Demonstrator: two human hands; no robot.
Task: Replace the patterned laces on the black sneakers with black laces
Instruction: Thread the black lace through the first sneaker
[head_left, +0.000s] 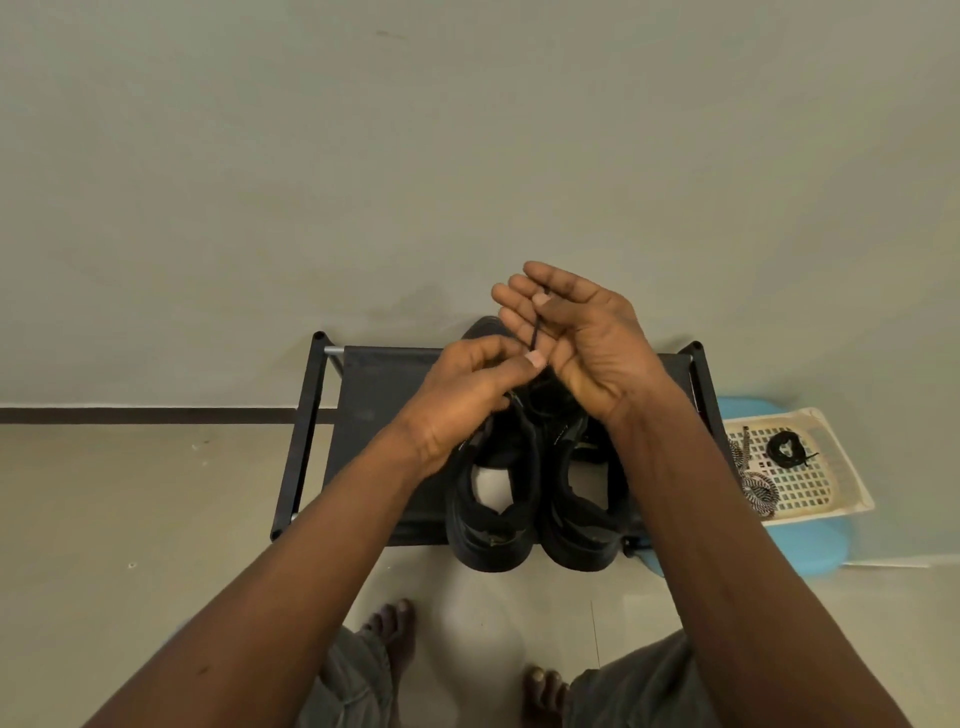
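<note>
Thin black lace (534, 332) runs straight above matte sneakers (491, 543).

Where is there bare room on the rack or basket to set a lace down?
Rack top: bare fabric between its left frame bar and the sneakers. Basket: bare mesh right of the coiled black lace. Crowded: the basket's left edge, where the patterned laces lie, and above the sneakers, where the left hand and right hand work. Right of the sneakers: hidden.

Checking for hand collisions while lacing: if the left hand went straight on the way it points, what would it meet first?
The left hand would likely meet the right hand, close ahead; both pinch the black lace. Depth is unclear.
</note>
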